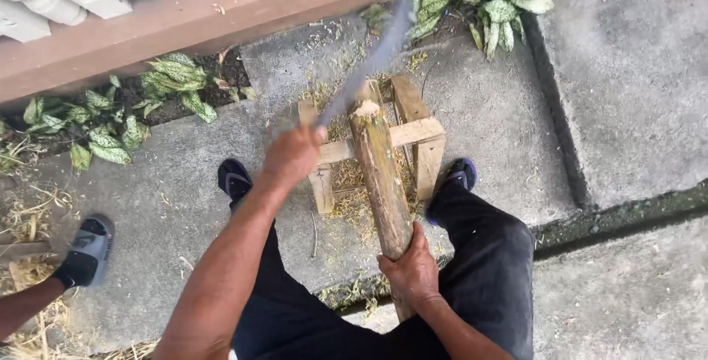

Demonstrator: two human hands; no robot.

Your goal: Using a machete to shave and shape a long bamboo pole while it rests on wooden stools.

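We clamp our right hand around a wooden pole resting on the wooden stand; our left hand, fingers clenched, grips a long blade above it.

Grey concrete floor, cracked and seamed; reddish-brown ledge along top; spotted leafy plants below it; flat daylight.

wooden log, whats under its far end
The wooden log rests its chopped end on a small wooden stand. Wood chips litter the concrete below. The log hides the contact spot.
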